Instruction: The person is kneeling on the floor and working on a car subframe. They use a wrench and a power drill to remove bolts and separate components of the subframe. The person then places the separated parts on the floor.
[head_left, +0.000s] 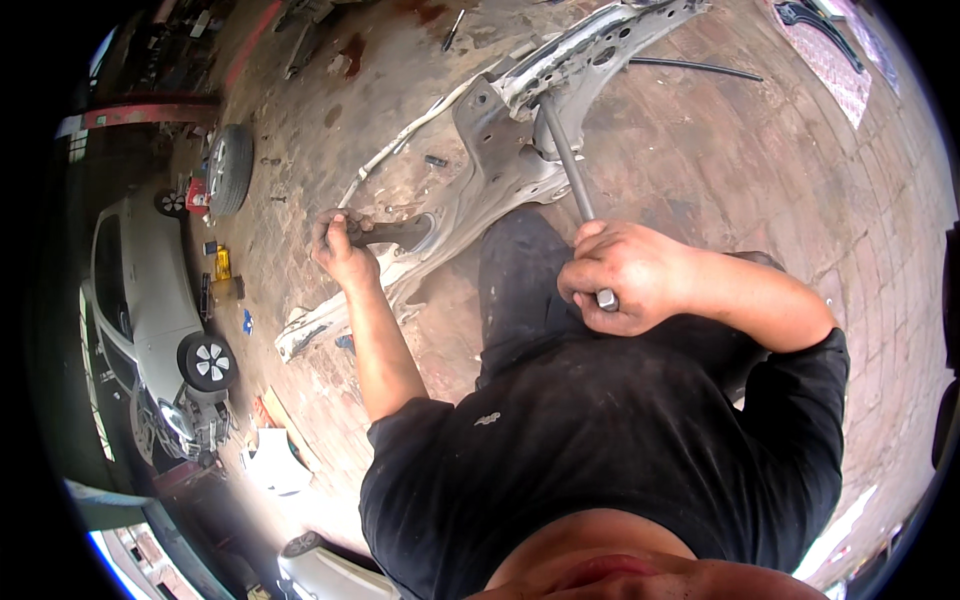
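A long grey-silver car body panel (500, 160), with holes and folded edges, lies slantwise on the floor before me. My right hand (630, 275) is wrapped round a thick grey metal bar (568, 160). The far end of that bar goes in against the panel near its upper, holed part, and its hexagonal near end sticks out of my fist. Farther left, my left hand (347, 248) is closed on a dark flat metal tool (392, 234), which rests at the panel's lower left edge. The kind of this tool I cannot make out.
A loose wheel (231, 168) stands on the floor at the left, near a silver car (150, 290) with its front end opened up. A thin black rod (695, 68) lies beyond the panel. At the far right is a patterned sheet (835, 75) with a dark part on it.
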